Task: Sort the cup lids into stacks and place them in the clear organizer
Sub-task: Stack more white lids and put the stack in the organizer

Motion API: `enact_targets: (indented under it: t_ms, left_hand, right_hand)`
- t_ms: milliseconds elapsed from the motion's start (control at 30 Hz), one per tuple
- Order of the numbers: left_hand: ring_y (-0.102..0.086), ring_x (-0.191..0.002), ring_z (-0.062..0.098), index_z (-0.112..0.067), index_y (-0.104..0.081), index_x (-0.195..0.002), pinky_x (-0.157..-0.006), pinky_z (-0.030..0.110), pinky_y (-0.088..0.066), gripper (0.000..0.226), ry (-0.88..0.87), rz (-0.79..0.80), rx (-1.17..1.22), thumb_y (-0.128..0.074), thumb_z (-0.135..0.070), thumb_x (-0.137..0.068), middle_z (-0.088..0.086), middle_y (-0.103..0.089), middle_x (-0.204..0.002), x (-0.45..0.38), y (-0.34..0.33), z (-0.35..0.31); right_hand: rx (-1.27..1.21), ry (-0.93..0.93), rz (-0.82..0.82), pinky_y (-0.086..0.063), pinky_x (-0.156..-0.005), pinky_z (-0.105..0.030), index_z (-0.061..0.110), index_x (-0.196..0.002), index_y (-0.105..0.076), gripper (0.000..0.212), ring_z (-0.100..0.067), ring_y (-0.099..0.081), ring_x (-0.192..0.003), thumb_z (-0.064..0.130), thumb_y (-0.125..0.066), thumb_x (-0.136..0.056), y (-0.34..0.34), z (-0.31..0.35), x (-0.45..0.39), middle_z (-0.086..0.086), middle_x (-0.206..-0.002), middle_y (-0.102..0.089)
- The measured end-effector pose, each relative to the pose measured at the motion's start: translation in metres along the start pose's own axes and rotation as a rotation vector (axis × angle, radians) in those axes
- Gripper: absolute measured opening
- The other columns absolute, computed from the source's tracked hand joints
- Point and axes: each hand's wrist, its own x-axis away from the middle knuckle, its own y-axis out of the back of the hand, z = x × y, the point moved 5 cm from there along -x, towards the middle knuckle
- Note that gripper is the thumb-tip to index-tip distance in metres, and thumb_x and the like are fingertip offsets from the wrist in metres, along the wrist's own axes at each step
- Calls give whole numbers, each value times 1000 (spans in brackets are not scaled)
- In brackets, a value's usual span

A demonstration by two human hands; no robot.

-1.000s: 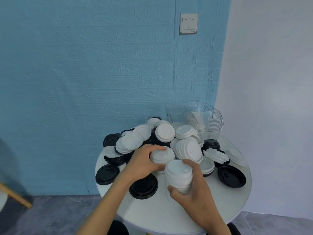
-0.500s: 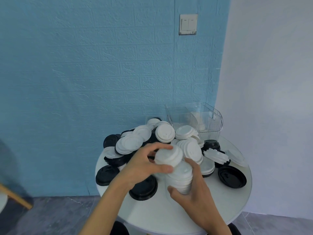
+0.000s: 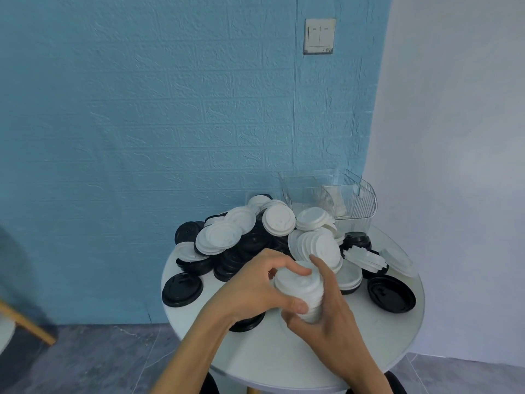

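Observation:
A stack of white lids (image 3: 305, 294) stands above the front of the round white table (image 3: 284, 356). My right hand (image 3: 326, 317) grips its side from the right and below. My left hand (image 3: 255, 288) holds the top white lid of that stack, thumb in front and fingers curled over its far edge. Behind my hands lies a heap of loose white lids (image 3: 278, 220) and black lids (image 3: 244, 251). The clear organizer (image 3: 355, 200) stands at the table's back right, against the blue wall.
Single black lids lie at the table's left edge (image 3: 182, 288) and right side (image 3: 391, 295). A fanned row of white lids (image 3: 365, 258) sits right of the heap. A wooden leg (image 3: 25, 322) crosses the floor at far left.
My left hand lifted a white lid from the heap, carried it right and set it onto the stack in my right hand. The right hand barely moved.

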Motion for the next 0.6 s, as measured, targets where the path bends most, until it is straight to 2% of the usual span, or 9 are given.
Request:
enact_targets:
  t_ms: [133, 233, 300, 333, 400, 467, 500, 600]
  left_hand:
    - [-51, -114, -9, -48, -74, -106, -93, 2, -35, 54, -7, 5, -11, -97, -22, -65, -13, -51, -128, -2, -5, 2]
    - [-49, -119, -9, -49, -73, -112, -95, 2, -34, 53, -13, 63, -12, -95, -25, -70, -17, -50, -130, 1, -5, 5]
    - [-52, -121, -5, -50, -72, -115, -102, 12, -39, 46, -30, 122, 31, -89, -30, -78, -19, -56, -131, -2, -1, 6]
    - [-57, -119, -1, -47, -73, -117, -104, 20, -45, 39, -24, 97, 112, -84, -32, -83, -17, -63, -129, -5, 4, 10]
    - [-65, -109, 6, -41, -74, -118, -100, 32, -51, 28, 41, -79, 245, -74, -31, -92, -12, -71, -120, -11, 14, 24]
    - [-66, -104, 4, -42, -73, -116, -94, 28, -52, 28, 55, -244, 76, -71, -24, -95, -15, -71, -115, -19, 19, 38]
    - [-64, -105, 3, -44, -72, -116, -92, 25, -49, 31, 46, -252, -47, -72, -22, -94, -17, -69, -117, -22, 17, 42]
    - [-55, -118, 3, -45, -69, -122, -102, 23, -43, 43, 20, -99, -262, -79, -25, -85, -15, -61, -125, -34, 3, 49]
  right_hand:
    - [2, -6, -7, -50, -86, -19, 56, -126, -36, 75, 1, -60, -110, 35, -83, -71, 2, -2, 0, 25, -123, -59]
    - [-7, -28, -17, -51, -80, -19, 57, -118, -37, 73, 0, -62, -102, 30, -84, -69, 2, -1, 0, 28, -113, -60]
    - [-12, -43, -30, -50, -78, -17, 59, -117, -35, 74, 3, -62, -100, 31, -84, -68, 1, 0, 0, 29, -111, -61]
    - [-17, -48, -42, -50, -77, -18, 59, -117, -34, 75, 3, -61, -99, 31, -84, -67, 1, -1, 0, 28, -110, -61]
    - [-22, -50, -86, -47, -77, -16, 58, -117, -33, 79, 6, -57, -101, 30, -85, -65, 3, -2, -1, 27, -113, -57]
    - [-28, -51, -127, -45, -76, -13, 58, -116, -32, 81, 10, -53, -104, 26, -86, -64, 5, -4, -1, 29, -116, -53]
    - [-30, -53, -139, -45, -76, -13, 58, -115, -33, 82, 10, -52, -105, 24, -87, -64, 5, -4, -1, 29, -117, -52]
    - [-35, -65, -153, -46, -76, -16, 58, -116, -33, 83, 10, -54, -103, 24, -86, -62, 5, -6, -2, 29, -117, -54]
